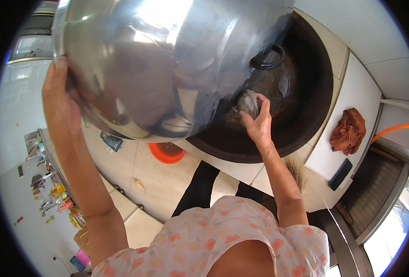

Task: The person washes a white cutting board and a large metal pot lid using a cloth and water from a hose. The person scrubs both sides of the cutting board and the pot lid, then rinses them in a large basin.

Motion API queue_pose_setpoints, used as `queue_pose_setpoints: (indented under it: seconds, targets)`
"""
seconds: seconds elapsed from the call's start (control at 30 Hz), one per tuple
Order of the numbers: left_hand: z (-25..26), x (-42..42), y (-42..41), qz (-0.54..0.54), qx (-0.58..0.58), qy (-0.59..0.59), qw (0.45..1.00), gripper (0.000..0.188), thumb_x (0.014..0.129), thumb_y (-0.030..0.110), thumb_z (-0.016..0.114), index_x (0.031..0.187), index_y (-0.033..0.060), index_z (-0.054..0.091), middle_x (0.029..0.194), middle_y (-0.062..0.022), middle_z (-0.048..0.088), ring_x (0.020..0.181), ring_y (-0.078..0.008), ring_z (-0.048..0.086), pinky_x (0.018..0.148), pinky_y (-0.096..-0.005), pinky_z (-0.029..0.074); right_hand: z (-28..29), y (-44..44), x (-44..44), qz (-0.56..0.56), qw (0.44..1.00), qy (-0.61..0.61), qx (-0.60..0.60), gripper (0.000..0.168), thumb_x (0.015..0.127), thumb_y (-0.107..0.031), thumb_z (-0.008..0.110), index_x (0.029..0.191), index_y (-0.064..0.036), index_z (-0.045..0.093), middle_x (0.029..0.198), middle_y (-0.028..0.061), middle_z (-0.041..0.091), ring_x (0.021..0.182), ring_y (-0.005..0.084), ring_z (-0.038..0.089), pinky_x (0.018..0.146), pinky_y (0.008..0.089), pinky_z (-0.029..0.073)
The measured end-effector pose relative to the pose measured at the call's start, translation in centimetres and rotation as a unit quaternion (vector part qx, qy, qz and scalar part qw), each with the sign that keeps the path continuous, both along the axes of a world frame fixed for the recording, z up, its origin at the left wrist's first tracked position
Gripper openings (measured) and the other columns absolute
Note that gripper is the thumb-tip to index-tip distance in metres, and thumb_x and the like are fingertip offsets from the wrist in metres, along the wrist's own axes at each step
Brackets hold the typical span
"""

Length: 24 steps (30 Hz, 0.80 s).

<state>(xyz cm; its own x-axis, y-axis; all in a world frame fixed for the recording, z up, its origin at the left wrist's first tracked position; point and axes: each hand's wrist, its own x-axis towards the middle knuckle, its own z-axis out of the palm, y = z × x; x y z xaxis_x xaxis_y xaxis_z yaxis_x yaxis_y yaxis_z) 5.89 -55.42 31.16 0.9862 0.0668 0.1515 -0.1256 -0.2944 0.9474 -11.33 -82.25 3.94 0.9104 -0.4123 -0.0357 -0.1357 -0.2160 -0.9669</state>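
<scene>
A large domed stainless steel lid (204,93) fills the top of the view, tilted over a big dark wok (311,93) set into a tiled stove top. My left hand (60,98) grips the lid's rim at the left. On the lid's right side, a black loop handle (270,62) shows over the wok. My right hand (260,126) pinches a wet grey cloth or scrubber (248,103) beside the lid's lower right part, above the wok. Whether it touches the metal is unclear. Dark, wet-looking patches show in the wok's bottom; the lid hides its left part.
A crumpled brown cloth (348,131) and a dark phone (340,174) lie on a white board (356,83) at right. Below the wok are straw bristles (296,173). An orange-red basin (166,152) of liquid stands on the floor. Left, a counter (52,169) bears utensils and packages.
</scene>
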Motion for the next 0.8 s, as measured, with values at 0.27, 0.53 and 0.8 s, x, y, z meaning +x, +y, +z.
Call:
queue_pose_setpoints:
  seconds: [0.27,0.53,0.8]
  targets:
    - [0.6,-0.5,0.1,-0.043,-0.014,-0.002,0.999,0.023,0.096,0.025,0.051,0.094,0.0041,0.060,0.074,-0.0009,0.060,0.058,-0.0093,0.055,0.048,-0.0250,0.046,20.2,6.9,4.6,0.116,0.906,-0.365,-0.179,0.055,0.056,-0.008,0.076,0.108,-0.017,0.061,0.118,0.0223,0.047,0.098,0.0378,0.052,0.076,0.0402,0.048]
    - [1.2,-0.5,-0.4,-0.043,-0.019,0.009,0.999,0.023,0.095,0.025,0.051,0.097,0.0043,0.061,0.077,-0.0015,0.060,0.062,-0.0095,0.056,0.052,-0.0241,0.048,4.4,10.4,0.9,0.305,0.883,-0.232,-0.270,0.027,0.062,-0.012,0.065,0.087,-0.020,0.064,0.096,0.0131,0.048,0.089,0.0292,0.052,0.069,0.0419,0.046]
    - [0.3,-0.4,0.0,0.017,0.042,-0.014,0.999,0.028,0.093,0.027,0.056,0.107,0.0032,0.060,0.089,-0.0007,0.059,0.081,-0.0090,0.052,0.068,-0.0224,0.042,-16.1,2.2,0.1,0.007,0.959,0.022,-0.284,0.045,0.065,0.002,0.064,0.108,-0.010,0.058,0.112,0.0206,0.045,0.102,0.0409,0.048,0.083,0.0445,0.047]
